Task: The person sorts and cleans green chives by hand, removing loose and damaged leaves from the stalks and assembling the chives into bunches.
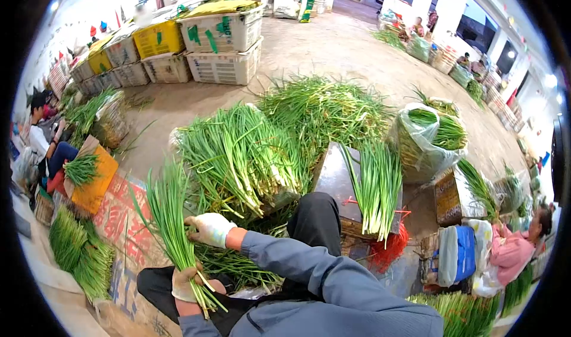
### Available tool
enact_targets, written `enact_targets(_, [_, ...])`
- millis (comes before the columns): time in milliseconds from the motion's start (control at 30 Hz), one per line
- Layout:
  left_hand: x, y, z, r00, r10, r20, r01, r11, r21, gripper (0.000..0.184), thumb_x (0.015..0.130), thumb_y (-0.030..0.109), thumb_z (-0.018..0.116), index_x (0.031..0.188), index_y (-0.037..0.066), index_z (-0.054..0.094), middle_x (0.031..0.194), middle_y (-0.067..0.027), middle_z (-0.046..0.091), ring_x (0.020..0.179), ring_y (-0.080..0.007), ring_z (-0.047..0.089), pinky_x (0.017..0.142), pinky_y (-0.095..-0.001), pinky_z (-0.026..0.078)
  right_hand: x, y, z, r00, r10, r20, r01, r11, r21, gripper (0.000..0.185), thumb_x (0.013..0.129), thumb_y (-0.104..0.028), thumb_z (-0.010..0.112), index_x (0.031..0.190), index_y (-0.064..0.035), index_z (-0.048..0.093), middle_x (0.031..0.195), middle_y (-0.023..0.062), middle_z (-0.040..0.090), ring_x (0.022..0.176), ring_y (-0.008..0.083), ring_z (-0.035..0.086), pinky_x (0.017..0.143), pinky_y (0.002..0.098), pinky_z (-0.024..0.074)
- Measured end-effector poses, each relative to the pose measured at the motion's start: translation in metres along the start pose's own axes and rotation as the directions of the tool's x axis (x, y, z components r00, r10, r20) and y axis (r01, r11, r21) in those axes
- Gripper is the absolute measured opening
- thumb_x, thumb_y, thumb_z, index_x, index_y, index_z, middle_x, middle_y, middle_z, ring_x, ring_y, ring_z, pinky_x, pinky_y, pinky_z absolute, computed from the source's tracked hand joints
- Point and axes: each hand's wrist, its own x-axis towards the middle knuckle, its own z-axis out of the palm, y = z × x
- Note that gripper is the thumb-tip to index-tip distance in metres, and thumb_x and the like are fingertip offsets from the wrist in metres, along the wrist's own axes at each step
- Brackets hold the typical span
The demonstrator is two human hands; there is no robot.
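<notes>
Snugly, the left hand point(185, 283) held the bunch point(177, 242) low down, lower left in the frame, its length leaning up-left past the right hand point(209, 230), which touched it, how tightly I couldn't tell.

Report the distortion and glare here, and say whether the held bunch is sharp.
Head view: strong fisheye, black corners, the pillar at upper right slanting; head view: the lamp at far right glares, the upper-left wall looks washed out; head view: the held scallion bunch looks reasonably sharp.
</notes>
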Motion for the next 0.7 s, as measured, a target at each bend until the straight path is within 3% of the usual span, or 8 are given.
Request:
enact_targets(200, [-0.009, 0.01, 0.017, 0.999, -0.013, -0.043, 0.016, 0.998, 0.062, 0.027, 0.08, 0.002, 0.065, 0.105, -0.004, 0.057, 0.079, -0.0114, 0.064, 0.052, -0.0175, 0.057, 0.046, -0.0283, 0.05, 0.0, 0.01, 0.002, 0.991, -0.136, 0.013, 0.136, 0.991, -0.015, 0.022, 0.084, -0.025, 0.067, 0.1, -0.0095, 0.068, 0.085, 0.0139, 0.068, 0.078, 0.0341, 0.067, 0.068, 0.0436, 0.0543])
enact_targets(267, [-0.015, 0.013, 0.026, 0.998, -0.023, -0.056, 0.029, 0.994, 0.103, 0.027, 0.082, 0.003, 0.066, 0.106, -0.004, 0.057, 0.077, -0.0094, 0.063, 0.054, -0.0158, 0.058, 0.047, -0.0279, 0.051, -0.001, 0.018, 0.002, 0.954, -0.211, -0.216, 0.19, 0.975, -0.112, 0.012, 0.084, -0.018, 0.065, 0.092, -0.01, 0.067, 0.082, 0.0126, 0.067, 0.076, 0.0345, 0.067, 0.065, 0.0438, 0.0546])
enact_targets(400, [-0.023, 0.013, 0.04, 0.988, -0.042, 0.149, 0.046, 0.999, -0.029, 0.02, 0.084, 0.006, 0.068, 0.099, -0.005, 0.061, 0.07, -0.0096, 0.063, 0.055, -0.0169, 0.059, 0.049, -0.0302, 0.053, 0.012, 0.054, -0.057, 0.793, 0.098, -0.601, -0.137, 0.99, -0.019, 0.013, 0.089, -0.019, 0.065, 0.091, -0.0064, 0.065, 0.08, 0.0157, 0.067, 0.074, 0.0369, 0.066, 0.065, 0.0433, 0.0546])
enact_targets(467, [-0.027, 0.017, 0.046, 0.998, -0.007, 0.057, 0.004, 0.999, 0.044, 0.019, 0.087, 0.009, 0.067, 0.098, -0.006, 0.062, 0.062, -0.0073, 0.059, 0.054, -0.0183, 0.058, 0.051, -0.032, 0.052, -0.002, 0.058, -0.072, 0.871, 0.091, -0.483, -0.184, 0.972, -0.149, 0.012, 0.089, -0.019, 0.065, 0.09, -0.007, 0.066, 0.08, 0.0158, 0.068, 0.075, 0.0363, 0.067, 0.067, 0.0435, 0.055])
enact_targets(567, [-0.022, 0.017, 0.068, 0.998, 0.056, 0.025, -0.057, 0.997, 0.054, 0.02, 0.089, 0.011, 0.065, 0.101, -0.005, 0.063, 0.058, -0.0054, 0.056, 0.051, -0.0202, 0.056, 0.05, -0.0331, 0.051, -0.041, 0.053, -0.047, 0.924, 0.311, 0.221, -0.165, 0.848, -0.503, 0.025, 0.085, -0.027, 0.067, 0.101, -0.009, 0.069, 0.087, 0.017, 0.071, 0.081, 0.0355, 0.07, 0.072, 0.046, 0.0557])
enact_targets(600, [-0.019, 0.017, 0.072, 0.996, 0.073, -0.054, -0.067, 0.993, 0.097, 0.021, 0.089, 0.011, 0.064, 0.101, -0.005, 0.063, 0.058, -0.0057, 0.056, 0.05, -0.0207, 0.056, 0.049, -0.0331, 0.05, -0.051, 0.036, -0.047, 0.849, 0.361, 0.386, -0.185, 0.887, -0.422, 0.038, 0.084, -0.033, 0.068, 0.112, -0.0073, 0.068, 0.093, 0.0184, 0.072, 0.084, 0.0354, 0.07, 0.075, 0.0465, 0.0556])
enact_targets(633, [0.015, -0.005, 0.004, 0.989, 0.094, -0.113, -0.07, 0.977, 0.203, 0.023, 0.089, 0.013, 0.064, 0.103, -0.005, 0.063, 0.058, -0.0061, 0.056, 0.049, -0.0199, 0.055, 0.048, -0.0325, 0.05, -0.065, 0.01, -0.047, 0.898, 0.324, 0.297, -0.257, 0.936, -0.242, 0.045, 0.085, -0.037, 0.069, 0.117, -0.0051, 0.066, 0.095, 0.0199, 0.071, 0.088, 0.0366, 0.07, 0.077, 0.0446, 0.0553])
enact_targets(700, [0.025, -0.016, 0.014, 0.965, 0.198, -0.169, -0.146, 0.949, 0.281, 0.028, 0.083, 0.016, 0.074, 0.101, -0.004, 0.065, 0.061, -0.0051, 0.058, 0.05, -0.0176, 0.056, 0.047, -0.0288, 0.048, -0.079, 0.01, 0.0, 0.952, 0.149, 0.266, -0.201, 0.963, 0.18, 0.053, 0.085, -0.044, 0.07, 0.118, -0.0019, 0.064, 0.098, 0.0217, 0.07, 0.093, 0.0382, 0.068, 0.079, 0.0427, 0.0534])
